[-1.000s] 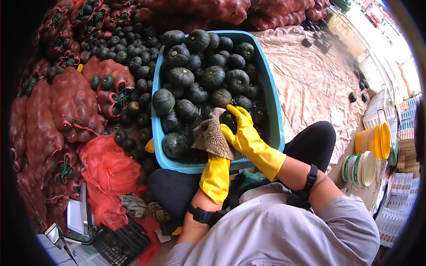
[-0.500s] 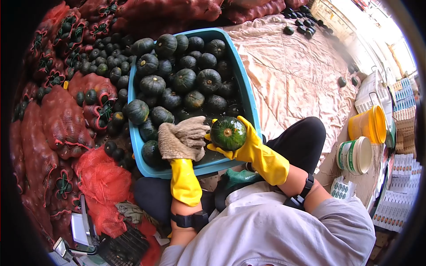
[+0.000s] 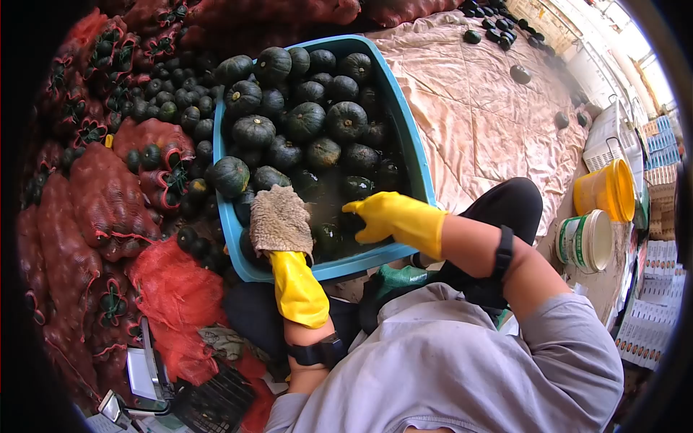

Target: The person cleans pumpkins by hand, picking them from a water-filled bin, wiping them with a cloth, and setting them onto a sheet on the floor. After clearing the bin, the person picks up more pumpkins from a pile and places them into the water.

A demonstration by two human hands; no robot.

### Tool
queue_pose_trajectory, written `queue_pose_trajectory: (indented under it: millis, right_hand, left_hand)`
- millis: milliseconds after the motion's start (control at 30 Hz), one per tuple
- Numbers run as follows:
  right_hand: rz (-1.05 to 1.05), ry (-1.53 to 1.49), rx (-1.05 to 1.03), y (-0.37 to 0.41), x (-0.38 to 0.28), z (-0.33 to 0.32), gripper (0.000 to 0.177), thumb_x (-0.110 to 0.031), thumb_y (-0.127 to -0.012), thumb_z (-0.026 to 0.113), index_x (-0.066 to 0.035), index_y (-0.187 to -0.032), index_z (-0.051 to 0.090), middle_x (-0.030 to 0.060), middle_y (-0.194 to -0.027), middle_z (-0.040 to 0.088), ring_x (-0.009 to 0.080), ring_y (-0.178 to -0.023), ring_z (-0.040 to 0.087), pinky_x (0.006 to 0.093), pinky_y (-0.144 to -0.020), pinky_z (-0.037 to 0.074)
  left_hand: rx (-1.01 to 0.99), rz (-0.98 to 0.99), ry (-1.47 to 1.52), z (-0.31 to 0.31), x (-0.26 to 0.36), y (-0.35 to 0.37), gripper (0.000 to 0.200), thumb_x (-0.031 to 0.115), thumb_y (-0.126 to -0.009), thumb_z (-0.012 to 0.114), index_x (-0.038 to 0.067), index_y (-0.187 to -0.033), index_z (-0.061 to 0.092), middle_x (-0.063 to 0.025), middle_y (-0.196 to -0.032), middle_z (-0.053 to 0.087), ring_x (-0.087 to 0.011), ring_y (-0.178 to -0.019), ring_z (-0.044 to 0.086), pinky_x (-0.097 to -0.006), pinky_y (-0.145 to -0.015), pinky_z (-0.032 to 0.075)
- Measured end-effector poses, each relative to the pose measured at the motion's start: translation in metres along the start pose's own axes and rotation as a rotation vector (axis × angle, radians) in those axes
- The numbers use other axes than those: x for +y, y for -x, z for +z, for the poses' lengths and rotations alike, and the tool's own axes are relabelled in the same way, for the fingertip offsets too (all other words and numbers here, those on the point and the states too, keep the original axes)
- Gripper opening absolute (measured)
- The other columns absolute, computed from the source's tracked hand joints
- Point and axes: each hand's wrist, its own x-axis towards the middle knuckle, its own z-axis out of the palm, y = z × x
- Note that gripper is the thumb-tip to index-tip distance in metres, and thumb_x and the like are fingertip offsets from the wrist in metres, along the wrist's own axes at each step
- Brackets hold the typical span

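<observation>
My left hand (image 3: 280, 222) wears a shaggy beige mitt over a yellow rubber glove (image 3: 297, 292). It is over the near left part of a blue tub (image 3: 415, 162), and the mitt hides its fingers. My right hand (image 3: 390, 216), in a yellow rubber glove, hangs over the tub's near right side. Its fingers are apart and nothing shows between them. Dark green pumpkins (image 3: 304, 121) fill the tub; the nearer ones lie in murky water (image 3: 336, 202). A single pumpkin (image 3: 520, 73), slightly blurred, is over the pinkish sheet beyond the tub.
Red mesh sacks (image 3: 108, 198) of pumpkins and loose pumpkins (image 3: 177, 94) crowd the left. The sheet (image 3: 462, 108) spreads right of the tub, with more pumpkins (image 3: 498, 32) at its far end. A yellow bucket (image 3: 606, 191), a white bucket (image 3: 585, 242) and white crates (image 3: 605, 148) stand right.
The pumpkin my right hand held has left it, and a pumpkin now appears over the sheet. My right hand is empty. The mitted left hand has turned, hiding its fingers.
</observation>
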Motion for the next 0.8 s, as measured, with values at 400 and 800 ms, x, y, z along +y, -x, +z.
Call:
queue_pose_trajectory:
  millis: [400, 800]
  right_hand:
    - [-0.485, -0.657, 0.782, -0.001, -0.054, 0.047, 0.059, -0.024, -0.087, 0.087, -0.013, -0.140, 0.064, 0.0220, -0.143, 0.058, 0.0378, -0.142, 0.049, 0.0458, -0.119, 0.040]
    - [-0.514, -0.557, 1.133, -0.022, -0.067, 0.011, 0.038, -0.017, -0.084, 0.082, -0.008, -0.119, 0.071, 0.0167, -0.119, 0.068, 0.0383, -0.120, 0.062, 0.0452, -0.106, 0.049]
  left_hand:
    - [0.326, 0.019, 0.258, 0.037, 0.020, -0.040, 0.021, 0.024, -0.097, 0.067, 0.010, -0.110, 0.075, -0.0098, -0.118, 0.073, -0.0255, -0.104, 0.074, -0.0343, -0.082, 0.059]
    - [0.057, 0.285, 3.455, 0.050, 0.069, -0.015, 0.039, 0.036, -0.101, 0.058, 0.007, -0.127, 0.061, -0.0114, -0.126, 0.066, -0.0238, -0.118, 0.063, -0.0413, -0.107, 0.050]
